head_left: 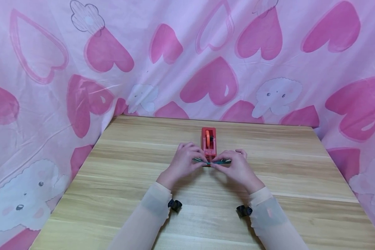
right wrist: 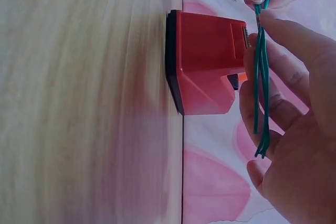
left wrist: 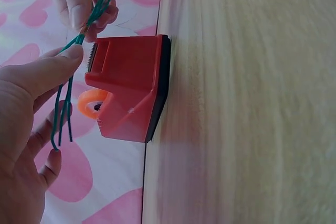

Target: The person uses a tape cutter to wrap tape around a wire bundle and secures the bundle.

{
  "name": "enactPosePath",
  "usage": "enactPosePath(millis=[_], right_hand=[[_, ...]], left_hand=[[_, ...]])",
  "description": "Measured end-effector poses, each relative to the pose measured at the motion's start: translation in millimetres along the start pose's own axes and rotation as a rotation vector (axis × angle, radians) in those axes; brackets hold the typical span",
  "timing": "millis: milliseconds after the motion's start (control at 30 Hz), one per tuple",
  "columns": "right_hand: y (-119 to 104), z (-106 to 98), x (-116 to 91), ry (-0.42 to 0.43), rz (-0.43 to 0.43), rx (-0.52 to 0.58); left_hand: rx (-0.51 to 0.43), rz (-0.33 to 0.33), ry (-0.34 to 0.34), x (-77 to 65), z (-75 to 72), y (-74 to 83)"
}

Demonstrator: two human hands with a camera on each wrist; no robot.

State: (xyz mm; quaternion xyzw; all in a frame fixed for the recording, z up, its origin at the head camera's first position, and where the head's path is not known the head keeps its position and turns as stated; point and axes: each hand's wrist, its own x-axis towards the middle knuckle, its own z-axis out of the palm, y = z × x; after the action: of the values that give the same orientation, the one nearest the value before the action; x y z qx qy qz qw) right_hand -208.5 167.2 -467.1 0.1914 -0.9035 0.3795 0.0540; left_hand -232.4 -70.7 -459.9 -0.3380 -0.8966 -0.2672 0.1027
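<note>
Just in front of the red tape dispenser (head_left: pixel 209 151), my two hands meet over a bundle of thin green wires (right wrist: pixel 264 77). My left hand (head_left: pixel 184 160) pinches the bundle near its middle between thumb and forefinger. Close beside it, my right hand (head_left: pixel 238 169) pinches the bundle from the other side. A small orange-brown band (left wrist: pixel 84 29) shows around the wires between the two thumbs in the left wrist view. Loose wire ends hang out past both hands. The dispenser stands upright, with an orange roll (left wrist: pixel 92 103) in it and a toothed cutting edge (left wrist: pixel 92 56) towards the hands.
The wood-grain table (head_left: pixel 128 208) extends around the hands and the dispenser. A pink curtain (head_left: pixel 165 80) with hearts and white animal figures hangs behind the table and along its sides. Black wrist cameras (head_left: pixel 175 205) sit at both cuffs.
</note>
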Motion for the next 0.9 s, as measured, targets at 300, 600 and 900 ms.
enactPosePath(millis=[300,600,900], right_hand=[[-1.9,3.4,0.4,-0.046,0.075,-0.014],[-7.5,7.4,0.0,-0.045,0.098,-0.009],[-9.5,10.8,3.3,-0.047,0.222,0.069]], left_hand=[[0.033,0.093,0.074,-2.1,2.3,-3.7],[0.043,0.128,0.114,-3.9,4.2,-5.3],[0.049,0.125,0.103,-3.2,3.1,-6.1]])
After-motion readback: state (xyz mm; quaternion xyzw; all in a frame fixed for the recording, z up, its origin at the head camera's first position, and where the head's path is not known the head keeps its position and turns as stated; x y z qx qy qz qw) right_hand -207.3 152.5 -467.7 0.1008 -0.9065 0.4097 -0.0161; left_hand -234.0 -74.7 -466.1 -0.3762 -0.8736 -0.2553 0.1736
